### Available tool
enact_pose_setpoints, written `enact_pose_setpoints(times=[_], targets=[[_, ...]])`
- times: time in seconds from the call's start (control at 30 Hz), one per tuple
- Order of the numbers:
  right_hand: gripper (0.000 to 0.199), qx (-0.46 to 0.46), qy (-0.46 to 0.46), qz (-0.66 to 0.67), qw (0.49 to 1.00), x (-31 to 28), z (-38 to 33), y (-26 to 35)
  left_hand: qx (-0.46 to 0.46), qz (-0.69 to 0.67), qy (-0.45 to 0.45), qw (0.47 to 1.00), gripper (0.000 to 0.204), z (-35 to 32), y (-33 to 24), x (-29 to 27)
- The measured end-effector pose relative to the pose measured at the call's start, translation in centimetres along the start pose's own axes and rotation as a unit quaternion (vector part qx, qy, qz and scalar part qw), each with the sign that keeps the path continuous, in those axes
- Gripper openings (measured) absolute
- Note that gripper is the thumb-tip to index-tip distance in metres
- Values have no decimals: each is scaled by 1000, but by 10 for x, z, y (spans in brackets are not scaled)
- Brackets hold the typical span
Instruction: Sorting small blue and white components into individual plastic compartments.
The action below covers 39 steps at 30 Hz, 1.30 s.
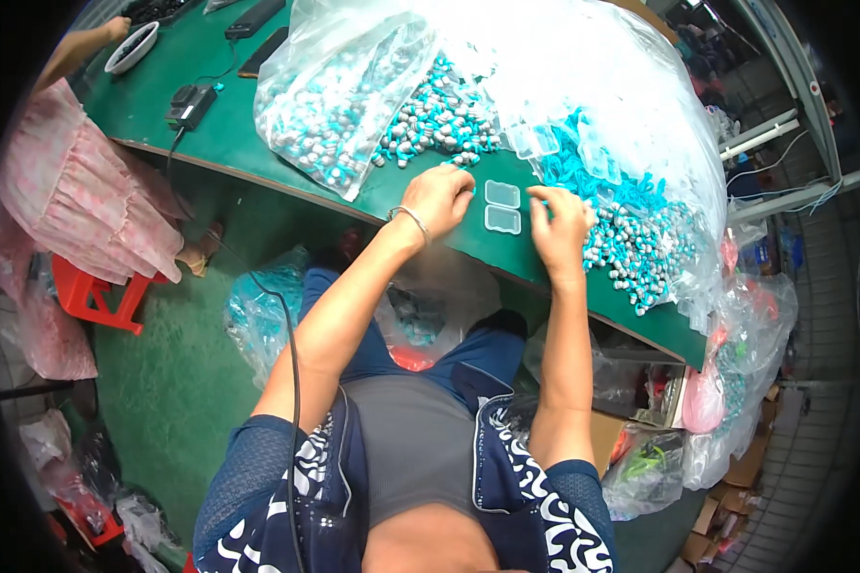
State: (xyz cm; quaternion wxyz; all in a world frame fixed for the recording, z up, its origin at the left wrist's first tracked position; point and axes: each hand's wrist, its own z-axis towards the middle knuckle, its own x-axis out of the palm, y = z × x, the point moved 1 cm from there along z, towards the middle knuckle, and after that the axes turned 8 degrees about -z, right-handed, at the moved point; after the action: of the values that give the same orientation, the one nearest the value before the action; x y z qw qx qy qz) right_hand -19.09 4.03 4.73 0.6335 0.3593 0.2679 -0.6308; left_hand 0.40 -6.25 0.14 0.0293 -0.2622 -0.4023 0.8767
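A small clear plastic case (503,219) lies unfolded on the green tabletop, its two halves in line between my hands. My left hand (437,202), with a bracelet at the wrist, is just left of the case. Its fingers curl together, and whatever they hold is too small to make out. On the other side my right hand (562,229) has thumb and forefinger apart, with nothing visible between them. It borders a heap of teal cords (631,191) with grey-and-teal plug-like ends (631,250). Beyond my left hand is a pile of loose grey-and-teal plugs (440,119).
A clear bag of plugs (339,115) and a large clear plastic sheet (583,57) cover the table's far side. A black device (191,107) trails a cable. At left, another person's arm (76,50) is near a white bowl (132,48). A red stool (100,296) stands below.
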Motion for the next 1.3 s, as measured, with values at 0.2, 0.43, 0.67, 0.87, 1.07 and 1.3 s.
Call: enact_pose_setpoints(times=[0.2,0.43,0.67,0.87,1.07,1.3], targets=[[10,27,46,-67,996,-26,-12,-25,38,-1,-4,999,11,-5,-2,-2],[9,-7,75,-92,993,-14,-17,-14,20,-9,9,1000,11,-4,-6,-5],[8,13,116,-57,992,-16,-15,-6,41,11,21,999,13,-6,-6,-6],[9,-18,54,-126,990,-13,13,-29,45,17,23,999,13,-6,-5,-5],[19,-78,118,-170,975,-3,29,-33,31,13,27,999,14,-5,-5,-6],[19,-6,35,-13,999,-8,23,-38,36,21,27,999,14,-5,-7,-7]])
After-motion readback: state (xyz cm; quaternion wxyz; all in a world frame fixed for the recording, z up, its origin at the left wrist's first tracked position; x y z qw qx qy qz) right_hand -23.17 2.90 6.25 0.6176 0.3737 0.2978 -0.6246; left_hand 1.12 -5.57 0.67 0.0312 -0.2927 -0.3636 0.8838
